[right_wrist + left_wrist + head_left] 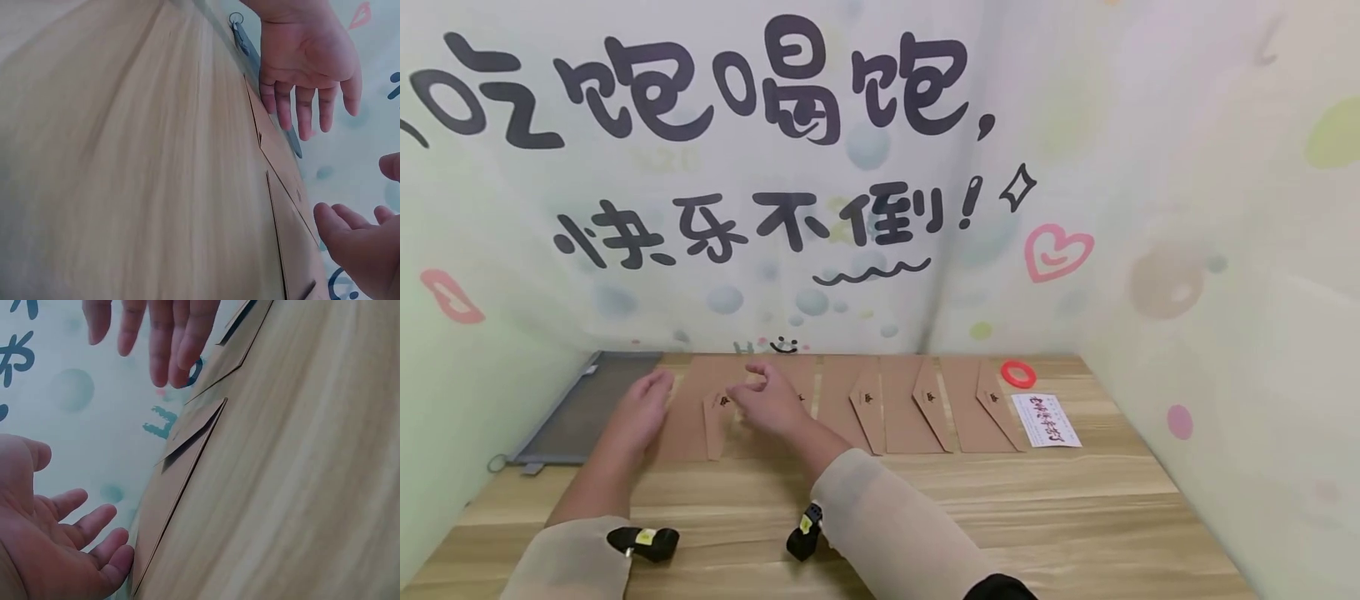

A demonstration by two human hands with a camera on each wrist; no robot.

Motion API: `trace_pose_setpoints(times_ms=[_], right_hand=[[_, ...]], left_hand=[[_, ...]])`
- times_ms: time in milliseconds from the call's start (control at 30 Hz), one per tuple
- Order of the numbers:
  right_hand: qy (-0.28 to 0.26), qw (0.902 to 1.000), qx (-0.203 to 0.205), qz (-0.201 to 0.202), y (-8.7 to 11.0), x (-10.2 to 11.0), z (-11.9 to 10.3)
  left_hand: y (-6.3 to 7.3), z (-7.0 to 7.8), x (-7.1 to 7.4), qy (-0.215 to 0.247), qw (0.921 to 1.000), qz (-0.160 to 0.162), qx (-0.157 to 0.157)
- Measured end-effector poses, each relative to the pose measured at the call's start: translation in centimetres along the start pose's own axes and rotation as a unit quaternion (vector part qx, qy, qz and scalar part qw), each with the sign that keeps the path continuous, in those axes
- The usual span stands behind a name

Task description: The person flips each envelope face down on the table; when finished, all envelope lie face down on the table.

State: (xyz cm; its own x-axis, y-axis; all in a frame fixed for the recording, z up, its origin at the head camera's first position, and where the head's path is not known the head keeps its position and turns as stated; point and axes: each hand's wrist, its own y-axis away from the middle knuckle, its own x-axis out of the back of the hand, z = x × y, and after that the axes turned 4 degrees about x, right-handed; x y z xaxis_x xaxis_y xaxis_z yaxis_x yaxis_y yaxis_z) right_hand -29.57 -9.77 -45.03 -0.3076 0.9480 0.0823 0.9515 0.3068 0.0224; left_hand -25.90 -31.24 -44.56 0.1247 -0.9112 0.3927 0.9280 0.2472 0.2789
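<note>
Several brown paper envelopes with slanted flaps and small dark print lie in a row along the back of the table. My left hand (pixel 643 408) is at the left edge of the leftmost envelope (pixel 688 429), its fingers spread and relaxed in the left wrist view. Over the second envelope (pixel 760 448) hovers my right hand (pixel 775 406), partly hiding it. In the right wrist view the right hand (pixel 365 250) has loosely bent fingers and holds nothing. The palms roughly face each other, with the leftmost envelope's flap between them.
A grey mesh pouch (pixel 591 408) lies at the back left, close to the left hand. Right of the envelopes are a red ring (pixel 1018 374) and a white card (pixel 1047 421) with red writing. A printed curtain (pixel 880 317) rises behind the wooden table (pixel 1075 517).
</note>
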Motion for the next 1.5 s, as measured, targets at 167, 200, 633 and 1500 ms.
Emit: trace_pose_setpoints(times_ms=[167, 200, 633, 1500], right_hand=[[-0.047, 0.998, -0.04, 0.009, -0.3, -0.8, 0.2], [-0.057, 0.9974, -0.045, 0.007, -0.3, -0.9, 0.2], [-0.071, 0.9937, -0.081, 0.032, -0.8, -1.0, 0.2], [-0.099, 0.9949, -0.013, -0.018, 0.1, -0.1, -0.5]], left_hand=[[0.2, 0.2, 0.2, -0.011, 0.9998, -0.013, 0.002], [0.3, 0.3, 0.2, -0.012, 0.9997, -0.02, 0.004], [0.5, 0.6, -0.1, -0.028, 0.9981, -0.054, -0.007], [1.8, 2.1, -2.7, -0.044, 0.9828, -0.155, -0.091]])
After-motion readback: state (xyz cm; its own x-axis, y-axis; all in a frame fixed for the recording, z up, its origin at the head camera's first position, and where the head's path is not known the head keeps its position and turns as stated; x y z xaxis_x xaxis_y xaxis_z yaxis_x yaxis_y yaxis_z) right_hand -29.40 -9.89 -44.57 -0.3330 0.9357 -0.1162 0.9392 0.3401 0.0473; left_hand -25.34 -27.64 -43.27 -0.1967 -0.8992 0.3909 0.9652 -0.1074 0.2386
